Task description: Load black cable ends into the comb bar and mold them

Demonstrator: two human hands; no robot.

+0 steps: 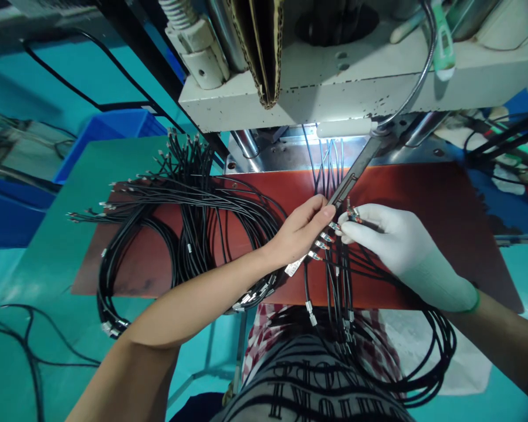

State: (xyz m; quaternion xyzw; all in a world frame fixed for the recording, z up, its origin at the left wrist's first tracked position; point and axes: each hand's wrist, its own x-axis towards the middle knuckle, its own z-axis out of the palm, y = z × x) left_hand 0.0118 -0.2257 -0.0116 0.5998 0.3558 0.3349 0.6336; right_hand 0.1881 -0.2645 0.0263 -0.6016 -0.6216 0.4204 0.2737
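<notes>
My bare left hand (300, 230) is closed around a long, narrow metal bar (349, 180), which lies slantwise above the red-brown board. Along the bar's lower edge, several small silver connectors (324, 237) with reddish tips stick out below my fingers. My right hand (393, 243), in a white glove, pinches a black cable's end with a small metal connector (354, 215), close beside the bar. Black cables (334, 281) hang from the bar area down toward my lap. Beyond the bar, thin blue wires (330, 159) run into the lit gap of the press.
A press (334, 94) with a thick pale plate overhangs the red-brown board (422, 193). Bundled black cables (193, 205) lie at left on the board and green table (83, 170). A blue bin (110, 123) stands behind. A white lamp (345, 128) hangs under the plate.
</notes>
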